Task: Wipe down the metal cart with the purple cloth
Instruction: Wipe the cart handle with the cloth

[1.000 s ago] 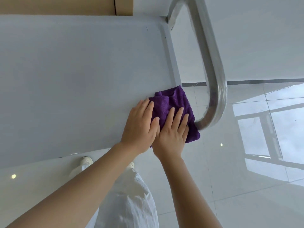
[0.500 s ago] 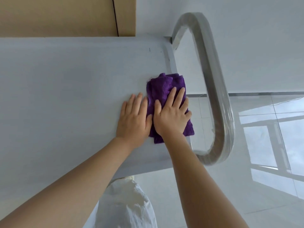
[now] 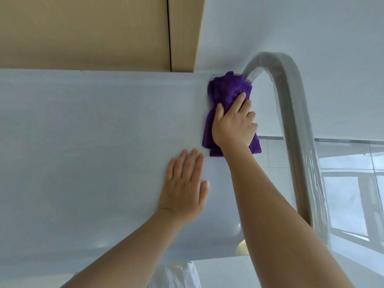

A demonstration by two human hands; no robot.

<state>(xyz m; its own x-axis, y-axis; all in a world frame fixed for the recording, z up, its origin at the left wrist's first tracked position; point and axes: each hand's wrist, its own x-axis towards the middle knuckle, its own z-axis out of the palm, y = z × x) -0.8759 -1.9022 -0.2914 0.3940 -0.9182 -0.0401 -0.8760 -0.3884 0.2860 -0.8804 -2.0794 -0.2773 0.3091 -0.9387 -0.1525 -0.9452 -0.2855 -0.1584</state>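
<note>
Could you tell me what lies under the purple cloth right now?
The purple cloth lies on the grey metal cart top at its far right corner, pressed by the right hand. The surface beneath is covered, so its condition cannot be seen.

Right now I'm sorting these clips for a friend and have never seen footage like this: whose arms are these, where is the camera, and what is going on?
The camera sits on a person's head, looking forward and down, so the two bare arms are the wearer's own. Below them is the flat grey top of a metal cart, with its curved handle on the right. The right hand presses a purple cloth onto the top's far right corner, beside the handle. The left hand rests flat on the top and holds nothing. Behind are a wooden panel and a white wall.
</note>
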